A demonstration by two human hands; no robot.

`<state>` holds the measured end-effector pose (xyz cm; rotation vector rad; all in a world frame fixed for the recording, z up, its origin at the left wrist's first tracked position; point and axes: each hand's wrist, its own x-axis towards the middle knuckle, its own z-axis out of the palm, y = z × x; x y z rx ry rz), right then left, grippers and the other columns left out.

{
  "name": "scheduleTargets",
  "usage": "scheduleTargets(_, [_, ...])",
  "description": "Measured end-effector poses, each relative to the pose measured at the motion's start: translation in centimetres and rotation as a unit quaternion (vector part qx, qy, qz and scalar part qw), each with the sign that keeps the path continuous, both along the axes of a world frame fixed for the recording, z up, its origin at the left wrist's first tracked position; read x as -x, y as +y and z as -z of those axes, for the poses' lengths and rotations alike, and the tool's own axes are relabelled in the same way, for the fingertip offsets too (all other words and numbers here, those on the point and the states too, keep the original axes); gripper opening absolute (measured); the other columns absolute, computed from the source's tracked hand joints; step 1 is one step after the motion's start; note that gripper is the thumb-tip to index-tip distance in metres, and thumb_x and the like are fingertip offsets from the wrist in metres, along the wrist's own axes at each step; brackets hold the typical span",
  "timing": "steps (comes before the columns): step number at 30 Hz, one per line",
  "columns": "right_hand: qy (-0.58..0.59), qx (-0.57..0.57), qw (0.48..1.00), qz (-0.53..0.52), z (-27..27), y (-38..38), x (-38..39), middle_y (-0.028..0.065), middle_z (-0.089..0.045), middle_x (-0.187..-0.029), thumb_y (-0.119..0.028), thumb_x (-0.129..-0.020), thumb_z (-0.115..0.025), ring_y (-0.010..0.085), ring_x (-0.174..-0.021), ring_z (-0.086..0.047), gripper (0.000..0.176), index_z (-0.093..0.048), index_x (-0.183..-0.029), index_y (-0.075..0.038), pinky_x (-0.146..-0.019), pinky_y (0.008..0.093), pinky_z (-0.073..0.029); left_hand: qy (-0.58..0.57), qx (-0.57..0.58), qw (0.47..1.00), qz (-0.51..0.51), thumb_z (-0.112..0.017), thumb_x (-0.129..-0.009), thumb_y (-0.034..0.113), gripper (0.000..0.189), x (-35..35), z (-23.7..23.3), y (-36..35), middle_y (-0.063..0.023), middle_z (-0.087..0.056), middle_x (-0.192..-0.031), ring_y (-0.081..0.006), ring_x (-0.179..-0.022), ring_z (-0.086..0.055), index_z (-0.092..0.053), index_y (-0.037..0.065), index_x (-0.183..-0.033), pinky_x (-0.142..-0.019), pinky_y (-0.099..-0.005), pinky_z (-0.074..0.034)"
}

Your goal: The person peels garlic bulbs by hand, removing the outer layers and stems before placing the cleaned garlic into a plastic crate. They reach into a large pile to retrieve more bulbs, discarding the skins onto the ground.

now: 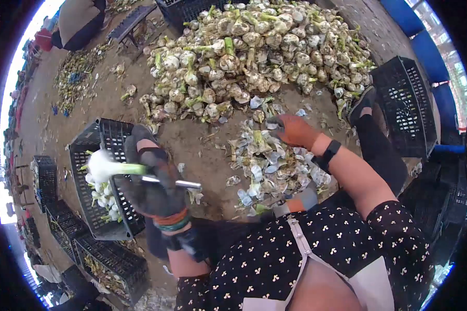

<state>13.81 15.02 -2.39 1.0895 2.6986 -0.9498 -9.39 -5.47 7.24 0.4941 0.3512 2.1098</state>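
Observation:
My left hand (163,189), in a dark glove, is closed around a slim metal tool (179,183) and a white garlic bulb (102,166) with a green stem. The bulb is blurred and hangs over the crate (94,205) at the left, which holds several white bulbs. My right hand (294,130), in an orange glove with dark fingertips, has its fingers bent at a brownish garlic bulb (258,116); the fingertips are partly hidden. Below it, peeled skins (267,166) lie on the ground between my legs.
A big heap of unpeeled garlic (259,52) lies in front of me. A black crate (404,106) stands tilted at the right. More crates (111,264) stand at the lower left. A low bench (132,23) and another person (80,23) are at the upper left.

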Motion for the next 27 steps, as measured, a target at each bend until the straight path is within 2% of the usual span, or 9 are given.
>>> scheduleTargets(2, [0.025, -0.029, 0.999, 0.010, 1.5, 1.2, 2.6, 0.0202, -0.056, -0.099, -0.026, -0.073, -0.056, 0.0344, -0.092, -0.053, 0.037, -0.054, -0.103, -0.004, -0.081, 0.0409, -0.042, -0.135, 0.050, 0.989, 0.022, -0.050, -0.083, 0.023, 0.030, 1.6, 2.6, -0.5, -0.0075, -0.054, -0.081, -0.0149, -0.062, -0.050, -0.047, 0.000, -0.102, -0.049, -0.0277, -0.043])
scheduleTargets(4, [0.096, -0.069, 0.992, -0.045, 3.2, 2.0, 6.3, 0.0201, -0.055, -0.101, -0.026, -0.074, -0.056, 0.0343, -0.092, -0.053, 0.035, -0.054, -0.100, -0.003, -0.081, 0.0400, -0.042, 0.079, 0.345, 0.916, -0.190, -0.053, -0.079, 0.016, 0.023, -0.1, 7.2, -0.3, -0.0089, -0.056, -0.080, -0.0155, -0.058, -0.052, -0.051, 0.000, -0.095, -0.046, -0.0275, -0.045])
scheduleTargets(8, [0.015, -0.134, 0.983, -0.124, 7.0, 1.9, 14.6, 0.0190, -0.050, -0.112, -0.013, -0.077, -0.050, 0.0329, -0.102, -0.050, 0.037, -0.047, -0.113, -0.004, -0.084, 0.0405, -0.043, 0.024, 0.565, 0.821, 0.076, -0.051, -0.079, 0.011, 0.014, -2.9, 10.6, 0.6, -0.0085, -0.059, -0.079, -0.0184, -0.068, -0.059, -0.058, 0.002, -0.087, -0.061, -0.0302, -0.049])
scheduleTargets(10, [-0.022, -0.152, 0.972, -0.175, 9.2, 1.6, 17.6, 0.0221, -0.042, -0.121, -0.009, -0.078, -0.046, 0.0350, -0.105, -0.047, 0.040, -0.044, -0.118, -0.007, -0.084, 0.0425, -0.043, 0.585, 0.357, 0.725, 0.067, -0.047, -0.080, 0.007, 0.019, -3.0, 11.7, -0.2, -0.0086, -0.061, -0.084, -0.0181, -0.074, -0.060, -0.057, 0.001, -0.095, -0.065, -0.0292, -0.049])
scheduleTargets(12, [-0.071, -0.166, 0.976, -0.125, 9.0, 0.9, 19.8, 0.0228, -0.046, -0.111, -0.005, -0.071, -0.051, 0.0369, -0.090, -0.052, 0.033, -0.049, -0.104, -0.007, -0.075, 0.0426, -0.045, 0.376, 0.437, 0.802, 0.153, -0.044, -0.082, 0.006, 0.024, -3.9, 10.2, 0.7, -0.0082, -0.061, -0.089, -0.0171, -0.076, -0.060, -0.055, -0.001, -0.102, -0.068, -0.0277, -0.049])
scheduleTargets(13, [-0.063, -0.158, 0.981, -0.096, 10.0, 0.8, 20.3, 0.0236, -0.044, -0.112, -0.004, -0.072, -0.048, 0.0362, -0.091, -0.052, 0.034, -0.049, -0.106, -0.009, -0.073, 0.0424, -0.046, 0.058, 0.430, 0.866, 0.249, -0.041, -0.083, 0.005, 0.027, -4.4, 10.6, 1.4, -0.0086, -0.061, -0.093, -0.0157, -0.079, -0.060, -0.052, -0.001, -0.108, -0.071, -0.0274, -0.049])
scheduleTargets(22, [0.123, -0.110, 0.981, 0.099, 8.3, 1.4, 14.2, 0.0199, -0.050, -0.105, -0.027, -0.068, -0.069, 0.0303, -0.095, -0.052, 0.057, -0.042, -0.112, -0.003, -0.076, 0.0389, -0.045, 0.176, 0.559, 0.778, 0.225, -0.044, -0.084, 0.008, 0.032, -4.6, 11.2, 2.8, -0.0065, -0.061, -0.084, -0.0132, -0.062, -0.056, -0.049, 0.002, -0.115, -0.054, -0.0255, -0.046])
scheduleTargets(25, [0.289, 0.427, 0.811, 0.276, 5.2, 1.8, 10.3, 0.0033, -0.053, -0.100, -0.021, -0.077, -0.063, 0.0145, -0.087, -0.053, 0.049, -0.041, -0.118, -0.009, -0.073, 0.0297, -0.045, 0.113, 0.534, 0.819, 0.180, -0.046, -0.084, 0.009, 0.032, -5.4, 10.6, 4.0, -0.0056, -0.061, -0.079, -0.0121, -0.057, -0.055, -0.050, 0.004, -0.114, -0.049, -0.0247, -0.044])
scheduleTargets(27, [0.350, 0.534, 0.729, 0.246, 0.9, 0.5, 7.7, 0.0024, -0.053, -0.101, -0.015, -0.079, -0.059, 0.0166, -0.090, -0.054, 0.047, -0.038, -0.122, -0.012, -0.076, 0.0312, -0.046, 0.075, 0.477, 0.862, 0.157, -0.048, -0.083, 0.011, 0.031, -5.9, 9.2, 4.9, -0.0056, -0.062, -0.077, -0.0116, -0.057, -0.055, -0.052, 0.004, -0.113, -0.048, -0.0243, -0.043])
